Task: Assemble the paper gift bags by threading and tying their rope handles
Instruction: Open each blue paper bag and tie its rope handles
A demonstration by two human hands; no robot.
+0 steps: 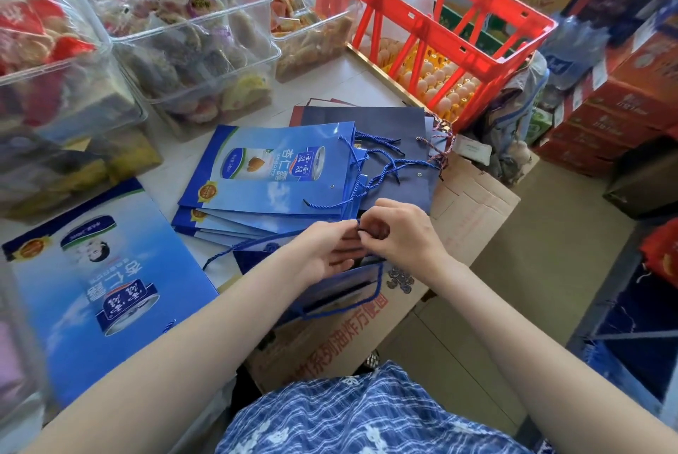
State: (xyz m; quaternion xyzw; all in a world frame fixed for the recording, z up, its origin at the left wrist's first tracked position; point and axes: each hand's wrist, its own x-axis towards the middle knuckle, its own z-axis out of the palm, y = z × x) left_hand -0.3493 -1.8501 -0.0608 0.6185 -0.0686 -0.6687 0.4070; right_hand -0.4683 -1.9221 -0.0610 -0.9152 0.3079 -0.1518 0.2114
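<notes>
Two bare hands are meeting over one flat blue paper gift bag [341,288] lying on a brown cardboard box [473,219]. The left hand [326,252] and right hand [400,233] are both pinching the end of its blue rope handle [357,222], fingertips together. Just beyond, a stack of blue printed paper bags [271,174], too overlapped to count, is lying on the white worktop [330,86]. Three clear plastic snack bins [190,35] and one red plastic crate [440,24] are standing behind.
</notes>
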